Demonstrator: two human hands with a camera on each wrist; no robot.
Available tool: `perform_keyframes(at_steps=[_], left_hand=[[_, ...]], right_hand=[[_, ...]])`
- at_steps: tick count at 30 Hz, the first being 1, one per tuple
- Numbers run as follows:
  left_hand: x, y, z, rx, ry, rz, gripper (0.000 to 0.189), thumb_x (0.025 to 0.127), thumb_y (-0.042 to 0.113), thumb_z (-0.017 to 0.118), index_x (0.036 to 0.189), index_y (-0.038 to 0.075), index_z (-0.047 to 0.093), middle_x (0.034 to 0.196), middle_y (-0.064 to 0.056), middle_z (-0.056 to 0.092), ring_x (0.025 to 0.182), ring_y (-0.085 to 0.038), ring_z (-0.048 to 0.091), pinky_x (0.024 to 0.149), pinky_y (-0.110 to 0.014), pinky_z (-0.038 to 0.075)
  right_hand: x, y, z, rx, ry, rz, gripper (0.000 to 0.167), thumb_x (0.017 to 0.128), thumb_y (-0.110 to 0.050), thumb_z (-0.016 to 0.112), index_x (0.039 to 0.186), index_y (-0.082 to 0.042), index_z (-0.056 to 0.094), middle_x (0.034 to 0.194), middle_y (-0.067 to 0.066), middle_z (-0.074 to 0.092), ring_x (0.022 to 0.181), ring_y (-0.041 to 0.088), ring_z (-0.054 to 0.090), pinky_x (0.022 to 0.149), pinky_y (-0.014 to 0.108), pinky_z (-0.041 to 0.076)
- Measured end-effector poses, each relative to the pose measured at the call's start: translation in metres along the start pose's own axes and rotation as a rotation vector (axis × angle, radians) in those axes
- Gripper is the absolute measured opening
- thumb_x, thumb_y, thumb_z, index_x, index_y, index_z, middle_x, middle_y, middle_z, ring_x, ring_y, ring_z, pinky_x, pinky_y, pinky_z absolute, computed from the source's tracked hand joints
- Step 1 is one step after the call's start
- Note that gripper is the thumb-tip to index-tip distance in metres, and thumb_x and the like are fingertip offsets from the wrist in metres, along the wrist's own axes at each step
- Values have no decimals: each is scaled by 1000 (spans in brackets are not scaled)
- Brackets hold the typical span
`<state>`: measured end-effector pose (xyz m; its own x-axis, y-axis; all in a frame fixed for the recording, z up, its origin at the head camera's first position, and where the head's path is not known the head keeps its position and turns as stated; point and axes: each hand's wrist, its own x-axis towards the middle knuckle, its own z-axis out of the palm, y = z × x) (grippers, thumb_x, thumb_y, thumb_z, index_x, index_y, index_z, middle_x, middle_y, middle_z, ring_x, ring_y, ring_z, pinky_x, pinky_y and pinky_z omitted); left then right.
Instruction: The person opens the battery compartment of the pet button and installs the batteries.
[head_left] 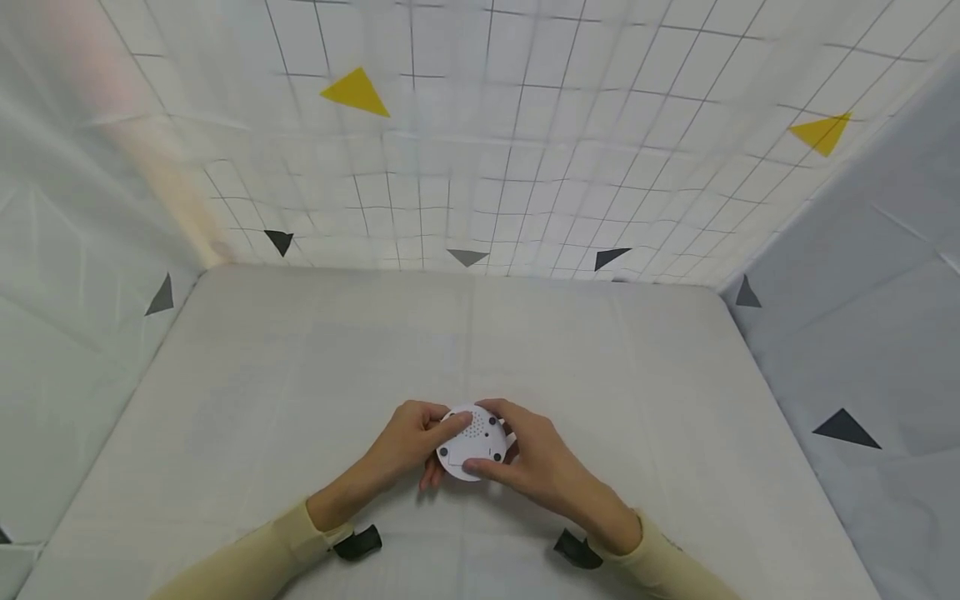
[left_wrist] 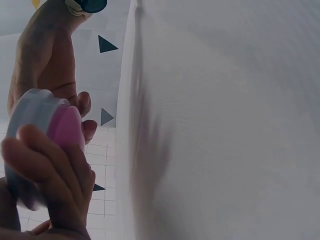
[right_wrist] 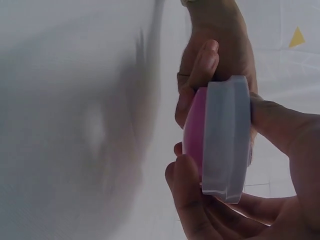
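Both hands hold a round white buzzer (head_left: pixel 474 447) near the front middle of the table, its underside turned up towards the head camera. That face has a cluster of small speaker holes, dark round feet and a battery cover. A pink dome (right_wrist: pixel 194 132) bulges from the opposite side, facing down towards the table in the wrist views. My left hand (head_left: pixel 408 437) grips the left edge, thumb lying over the speaker holes. On the other side, my right hand (head_left: pixel 546 462) holds the rim, its thumb across the lower part near the battery cover and its fingers round the far right edge.
A white cloth covers the table (head_left: pixel 360 350). Behind it rises a white gridded curtain (head_left: pixel 495 167) with yellow and dark triangles. Grey-white sheets stand at the left and right. Black wrist cameras (head_left: pixel 358 543) show below both sleeves.
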<state>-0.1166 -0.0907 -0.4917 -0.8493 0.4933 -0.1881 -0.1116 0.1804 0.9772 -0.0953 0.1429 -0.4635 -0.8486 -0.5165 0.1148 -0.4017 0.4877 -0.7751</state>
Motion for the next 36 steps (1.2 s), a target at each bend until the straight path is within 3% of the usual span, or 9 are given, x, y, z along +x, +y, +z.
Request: perform_keyframes(at_steps=[13, 19, 25, 29, 36], left_hand=[[0, -1, 1, -33, 2, 23, 43, 105, 46, 65, 87, 7, 71, 53, -14, 65, 36, -20, 59, 38, -32, 50], [0, 0, 0, -24, 1, 20, 42, 104, 47, 66, 89, 9, 72, 53, -13, 65, 37, -19, 59, 38, -29, 49], [0, 1, -3, 8, -20, 35, 43, 104, 47, 66, 87, 8, 68, 55, -12, 67, 39, -22, 61, 40, -34, 52], [1, 1, -6, 29, -44, 50, 43, 104, 45, 67, 84, 7, 65, 56, -12, 67, 41, -25, 63, 42, -39, 54], [2, 3, -11, 32, -72, 68, 35, 104, 41, 69, 89, 9, 66, 61, -10, 70, 43, -25, 65, 44, -39, 57]], right_hand=[[1, -1, -2, -22, 9, -6, 70, 87, -41, 88, 142, -12, 57, 124, -6, 68, 91, 11, 65, 66, 24, 61], [2, 2, -3, -13, 9, -22, 57, 91, -39, 85, 138, -16, 61, 121, -8, 70, 93, 10, 67, 70, 28, 63], [5, 3, -9, 2, -12, 22, 38, 101, -40, 73, 133, -21, 65, 119, -6, 74, 93, 10, 70, 75, 28, 63], [6, 6, -12, 64, -42, 98, 27, 109, -38, 61, 129, -21, 67, 110, -3, 77, 87, 10, 72, 73, 31, 63], [8, 9, -13, 162, -102, 160, 33, 115, -38, 45, 122, -16, 69, 103, 1, 74, 74, 16, 73, 69, 42, 63]])
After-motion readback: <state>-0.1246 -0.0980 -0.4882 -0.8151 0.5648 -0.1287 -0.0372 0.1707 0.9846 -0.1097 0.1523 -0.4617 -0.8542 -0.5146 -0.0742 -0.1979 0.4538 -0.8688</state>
